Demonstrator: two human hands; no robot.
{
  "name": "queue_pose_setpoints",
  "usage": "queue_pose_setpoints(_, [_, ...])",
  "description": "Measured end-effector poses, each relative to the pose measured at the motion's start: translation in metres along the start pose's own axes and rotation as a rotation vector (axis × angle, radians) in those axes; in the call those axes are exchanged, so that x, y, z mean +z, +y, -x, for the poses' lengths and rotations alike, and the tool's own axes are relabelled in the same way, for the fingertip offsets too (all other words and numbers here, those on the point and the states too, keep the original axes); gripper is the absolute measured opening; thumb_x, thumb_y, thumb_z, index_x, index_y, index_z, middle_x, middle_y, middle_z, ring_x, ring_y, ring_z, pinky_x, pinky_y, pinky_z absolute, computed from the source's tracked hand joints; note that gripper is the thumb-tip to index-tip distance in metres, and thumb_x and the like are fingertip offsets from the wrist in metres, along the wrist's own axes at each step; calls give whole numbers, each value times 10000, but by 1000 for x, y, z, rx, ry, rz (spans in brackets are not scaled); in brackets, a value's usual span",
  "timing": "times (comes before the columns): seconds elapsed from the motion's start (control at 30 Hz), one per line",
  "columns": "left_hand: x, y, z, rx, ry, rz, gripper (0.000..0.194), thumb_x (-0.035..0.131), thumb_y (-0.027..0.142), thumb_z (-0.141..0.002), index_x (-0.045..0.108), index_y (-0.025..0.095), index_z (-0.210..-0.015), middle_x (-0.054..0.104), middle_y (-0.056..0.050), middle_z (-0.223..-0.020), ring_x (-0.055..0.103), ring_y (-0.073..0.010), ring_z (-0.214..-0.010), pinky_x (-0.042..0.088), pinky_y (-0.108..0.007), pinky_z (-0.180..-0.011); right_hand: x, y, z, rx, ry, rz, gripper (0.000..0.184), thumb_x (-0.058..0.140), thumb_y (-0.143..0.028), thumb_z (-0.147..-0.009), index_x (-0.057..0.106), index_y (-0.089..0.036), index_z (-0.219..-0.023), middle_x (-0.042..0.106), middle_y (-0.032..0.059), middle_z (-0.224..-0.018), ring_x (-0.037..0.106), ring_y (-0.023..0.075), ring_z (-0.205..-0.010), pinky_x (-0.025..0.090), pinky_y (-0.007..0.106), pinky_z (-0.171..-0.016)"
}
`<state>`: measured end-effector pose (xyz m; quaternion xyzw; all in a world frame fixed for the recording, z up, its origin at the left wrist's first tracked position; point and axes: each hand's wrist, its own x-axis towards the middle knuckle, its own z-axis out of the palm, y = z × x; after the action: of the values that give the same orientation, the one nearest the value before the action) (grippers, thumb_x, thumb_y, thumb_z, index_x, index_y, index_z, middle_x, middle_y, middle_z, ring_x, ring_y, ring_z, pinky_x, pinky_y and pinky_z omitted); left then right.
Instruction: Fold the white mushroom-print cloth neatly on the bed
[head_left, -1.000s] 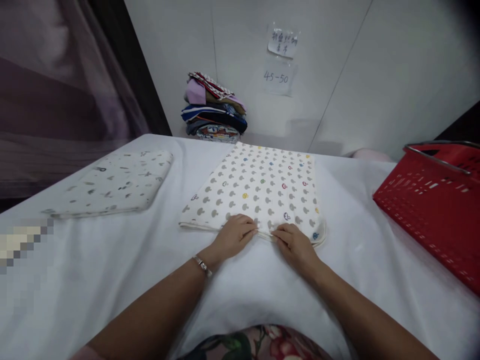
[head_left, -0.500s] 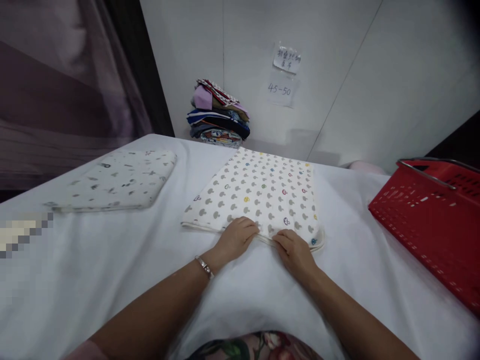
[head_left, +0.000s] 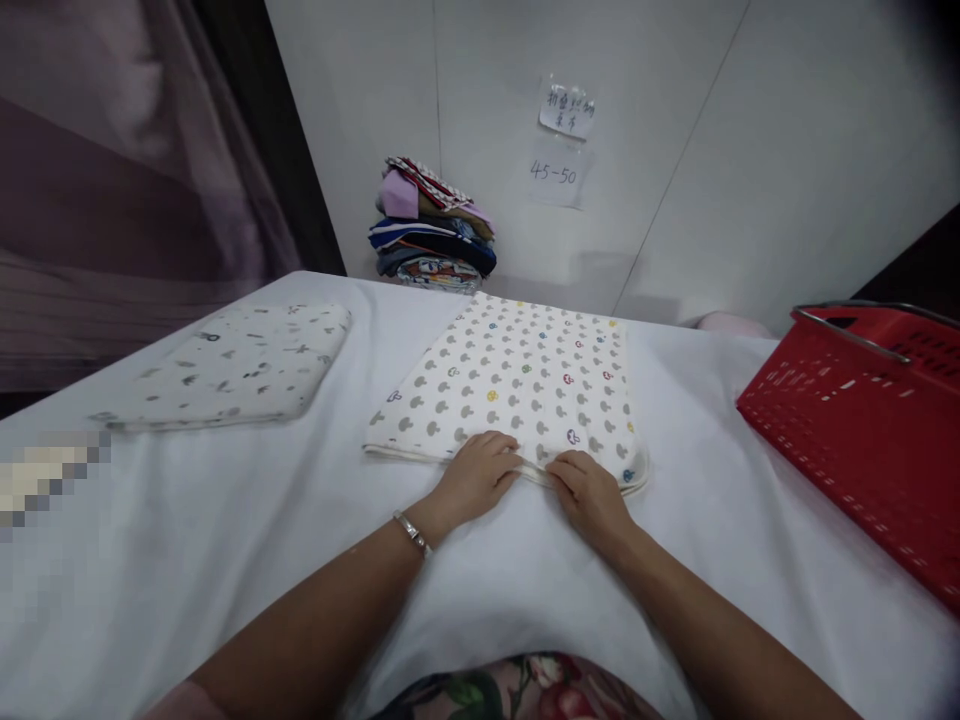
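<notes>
In front of me a folded white cloth printed with grey and coloured mushrooms lies flat. My left hand grips the middle of its near edge, with a silver bracelet on the wrist. Close beside it, my right hand pinches the same edge a little further right. A small stretch of the hem shows between the hands, slightly raised. The thumbs are partly hidden. To the left rests a second folded white cloth with small dark and grey prints, which neither hand touches.
A red plastic basket with a metal handle stands at the right on the white-covered table. Beyond the far edge a stack of folded fabrics leans by the wall. Paper notes hang there; a curtain is at left.
The view has shifted slightly. Both hands keep their places on the cloth's near edge, and the bit of hem between them appears a little more lifted.
</notes>
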<state>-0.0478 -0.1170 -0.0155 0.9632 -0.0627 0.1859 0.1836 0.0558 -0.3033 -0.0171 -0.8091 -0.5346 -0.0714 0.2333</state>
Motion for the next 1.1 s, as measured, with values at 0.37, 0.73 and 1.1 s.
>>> queue_pose_setpoints(0.37, [3,-1,-2,26,9,10,215,399,199,-897,611,197,-865,571,-53,-1035,482,-175,-998,406,-354,-867,1,4,0,-87,30,-10,251,411,-146,-875,619,-206,-1003,604,69,-954,539,180,-866,455,299,-751])
queue_pose_setpoints(0.73, [-1,1,-3,64,-2,-12,184,403,133,-878,571,184,-823,553,-44,-1037,462,-175,-1013,391,-337,-875,-1,4,-1,-50,53,17,276,386,-139,-881,617,-204,-1016,609,74,-964,529,188,-875,450,312,-748])
queue_pose_setpoints(1.1, [3,2,-6,-26,-20,-28,198,346,166,-898,522,174,-810,574,-40,-815,506,-171,-814,400,-340,-781,-4,-1,-2,-139,-75,55,215,429,-207,-888,604,-180,-1009,607,84,-919,518,188,-835,427,313,-728])
